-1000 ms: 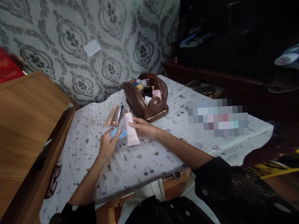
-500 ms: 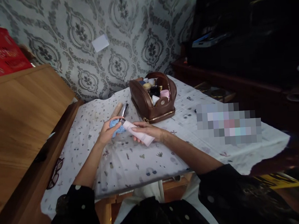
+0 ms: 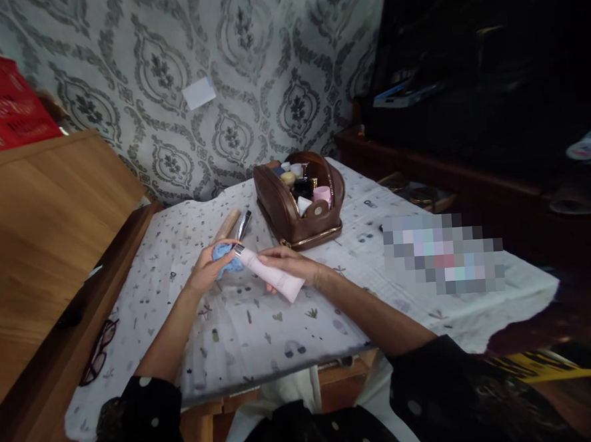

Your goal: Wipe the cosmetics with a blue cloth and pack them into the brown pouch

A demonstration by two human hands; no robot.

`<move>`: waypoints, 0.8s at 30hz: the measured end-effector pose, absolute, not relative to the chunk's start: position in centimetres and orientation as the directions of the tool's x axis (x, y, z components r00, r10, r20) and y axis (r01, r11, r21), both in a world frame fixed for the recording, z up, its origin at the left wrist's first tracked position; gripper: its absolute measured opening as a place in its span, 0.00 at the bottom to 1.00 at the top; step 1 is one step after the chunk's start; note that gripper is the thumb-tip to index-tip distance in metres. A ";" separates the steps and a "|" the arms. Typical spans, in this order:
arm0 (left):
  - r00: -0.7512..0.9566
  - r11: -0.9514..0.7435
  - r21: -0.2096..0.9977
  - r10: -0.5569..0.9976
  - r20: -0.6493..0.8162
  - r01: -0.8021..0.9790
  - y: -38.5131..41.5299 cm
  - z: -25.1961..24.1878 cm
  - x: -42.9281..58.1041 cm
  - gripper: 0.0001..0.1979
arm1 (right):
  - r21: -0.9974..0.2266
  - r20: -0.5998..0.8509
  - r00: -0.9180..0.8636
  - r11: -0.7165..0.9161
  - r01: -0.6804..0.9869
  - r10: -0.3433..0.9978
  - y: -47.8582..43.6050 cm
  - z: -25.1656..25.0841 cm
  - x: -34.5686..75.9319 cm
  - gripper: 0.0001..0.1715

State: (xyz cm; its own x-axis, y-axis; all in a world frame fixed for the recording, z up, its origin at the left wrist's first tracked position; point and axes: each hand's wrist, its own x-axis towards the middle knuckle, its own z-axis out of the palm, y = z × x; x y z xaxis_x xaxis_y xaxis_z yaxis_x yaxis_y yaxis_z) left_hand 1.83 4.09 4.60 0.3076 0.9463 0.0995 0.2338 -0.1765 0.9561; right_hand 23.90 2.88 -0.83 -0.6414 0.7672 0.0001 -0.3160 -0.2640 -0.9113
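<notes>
Between my hands, above the patterned cloth, is a pale pink squeeze tube (image 3: 273,276) with a silver cap (image 3: 239,250). My right hand (image 3: 291,264) is closed round the tube's body. My left hand (image 3: 206,270) grips a crumpled blue cloth (image 3: 226,260), which lies against the cap end. Just beyond the left hand lie a beige tube (image 3: 227,224) and a silver tube with a dark end (image 3: 244,225). An open brown leather cosmetic bag (image 3: 300,224) stands behind them, filled with several small jars and bottles, a pink jar (image 3: 322,194) among them.
A white printed cloth (image 3: 262,323) covers the table. Dark red glasses (image 3: 99,353) lie at its left edge. A blurred-out item (image 3: 442,252) sits on the right. A wooden panel (image 3: 49,216) rises at left, with a red box (image 3: 8,105) above. The patterned wall (image 3: 246,70) stands behind.
The view has shifted slightly. Both hands keep hold of the tube and the blue cloth, with only a small change in the tube's tilt and position.
</notes>
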 end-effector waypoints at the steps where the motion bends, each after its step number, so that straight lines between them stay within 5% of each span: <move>1: 0.305 -0.161 0.957 0.949 0.083 0.239 4.1 4.6 1.8 0.24 | -0.904 0.009 -0.652 -0.273 -0.330 0.758 2.9 -0.9 23.9 0.32; 9: 0.345 -0.236 0.927 0.930 0.128 0.291 3.9 5.6 3.0 0.23 | -0.853 0.043 -0.666 -0.319 -0.412 0.745 2.9 -1.1 23.7 0.31; 15: 0.333 -0.424 0.817 0.893 0.303 0.392 5.0 6.1 4.1 0.16 | -0.896 0.008 -0.658 -0.287 -0.339 0.753 2.9 -0.8 23.6 0.32; 18: 0.295 -0.426 0.783 0.901 0.318 0.454 5.8 6.5 4.3 0.16 | -0.982 0.069 -0.582 -0.047 -0.181 0.810 2.6 -0.5 23.6 0.34; 21: 0.227 -0.420 0.740 0.907 0.354 0.525 6.3 7.0 4.6 0.17 | -0.949 0.190 -0.405 0.273 0.157 0.894 2.2 -0.4 23.5 0.26; 24: 0.223 -0.438 0.701 0.897 0.381 0.563 6.7 7.5 5.2 0.16 | -0.907 0.221 -0.343 0.322 0.271 0.913 1.9 -0.4 23.5 0.16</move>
